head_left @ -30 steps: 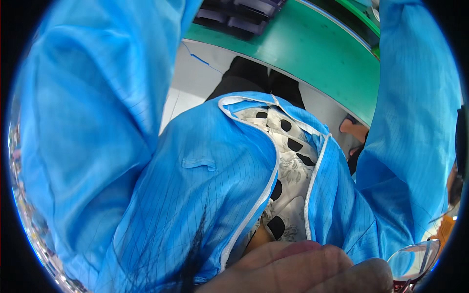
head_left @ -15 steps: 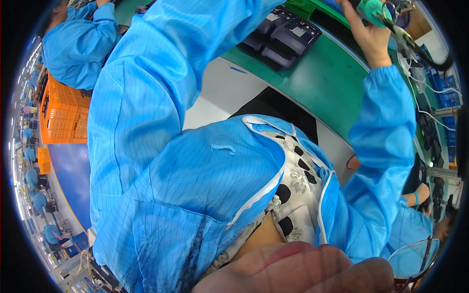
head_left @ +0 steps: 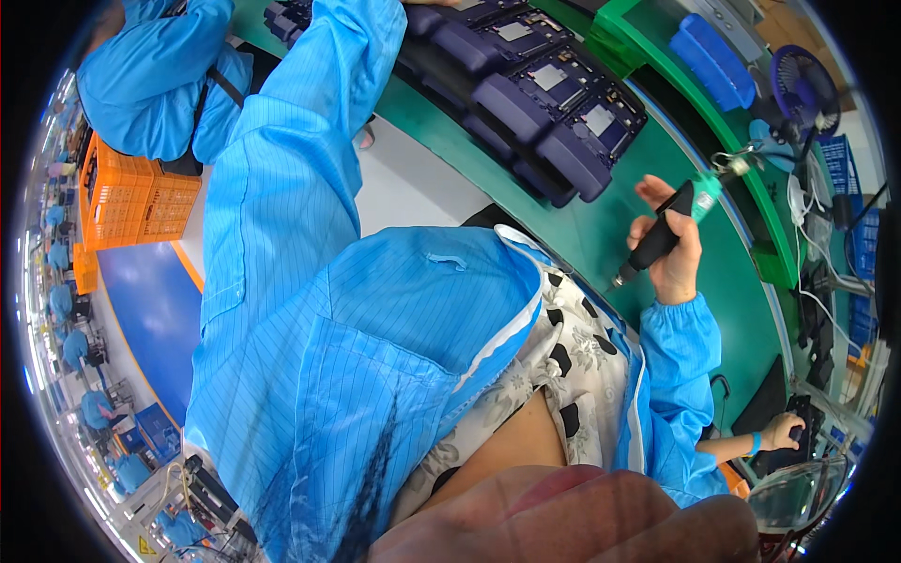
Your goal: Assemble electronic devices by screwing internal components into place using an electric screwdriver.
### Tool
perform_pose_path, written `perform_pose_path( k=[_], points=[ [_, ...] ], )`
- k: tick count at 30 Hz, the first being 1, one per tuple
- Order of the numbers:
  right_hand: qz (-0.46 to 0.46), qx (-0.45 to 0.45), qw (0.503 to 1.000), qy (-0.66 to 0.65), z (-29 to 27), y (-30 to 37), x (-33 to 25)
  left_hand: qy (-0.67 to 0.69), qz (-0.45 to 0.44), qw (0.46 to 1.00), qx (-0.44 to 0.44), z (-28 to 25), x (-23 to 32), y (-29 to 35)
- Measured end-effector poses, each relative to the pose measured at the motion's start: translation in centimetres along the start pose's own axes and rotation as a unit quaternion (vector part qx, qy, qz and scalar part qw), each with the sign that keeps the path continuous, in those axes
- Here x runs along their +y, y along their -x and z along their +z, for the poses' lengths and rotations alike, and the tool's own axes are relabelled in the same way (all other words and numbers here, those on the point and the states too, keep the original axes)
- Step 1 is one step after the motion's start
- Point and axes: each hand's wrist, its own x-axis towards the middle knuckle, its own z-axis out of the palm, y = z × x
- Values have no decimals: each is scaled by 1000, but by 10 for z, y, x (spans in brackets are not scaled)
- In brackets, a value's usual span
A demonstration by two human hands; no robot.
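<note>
In my right hand (head_left: 683,253) is an electric screwdriver (head_left: 663,230) with a black grip and a green upper end. Its metal tip slants down to the left over the green table (head_left: 591,225). The thumb and palm are around the grip, and some fingers stand slightly away. My left arm reaches up to the top edge, where only a sliver of my left hand (head_left: 434,2) shows; its fingers are cut off. Near it, several dark purple plastic housings (head_left: 572,155) with light rectangular labels lie in a row.
A green rack (head_left: 619,38) runs along the far side, with a blue bin (head_left: 713,61) and a purple fan (head_left: 804,89) beyond it. Orange crates (head_left: 141,202) stand at left near a co-worker in blue (head_left: 150,94). At lower right is another person's hand (head_left: 781,432).
My right hand has come down and nearer with the screwdriver, away from the top edge. My left arm has shifted left. More of the purple housings now show as the view has moved.
</note>
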Motion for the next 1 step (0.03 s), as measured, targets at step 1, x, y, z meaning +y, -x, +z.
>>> perform_pose_path(
  k=[1],
  points=[
    [46,-19,998,-38,5,1,2,1,1,1000,-11,6,-1,-3]
  ],
)
